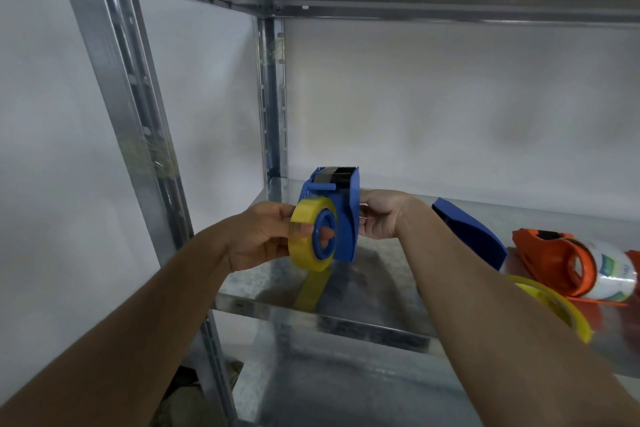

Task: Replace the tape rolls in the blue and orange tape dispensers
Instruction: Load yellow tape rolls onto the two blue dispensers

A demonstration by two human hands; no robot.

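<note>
Both hands up in front of a metal shelf (346,314), working the blue dispenser (341,215) in the air just above the shelf surface. Left hand (266,236) grips the yellow tape roll (306,236), thumb on the outer face, a fingertip showing through the blue hub (323,234) in the roll's centre; roll sits on that hub, against the dispenser's side plate. A loose strip of yellow tape (311,288) hangs down from the roll toward the shelf edge. Right hand (379,217) clamps the back edge of the blue dispenser, fingers wrapped behind it, cutter end pointing up. On the shelf to the right: a separate blue cover piece (474,236) lying flat, partly hidden by the right forearm; next to it the orange dispenser (540,253) on its side with a clear roll (613,274) with printed wrapping in it; a second yellow roll (554,309) in front of the orange one, near the shelf edge, partly covered by the forearm.
</note>
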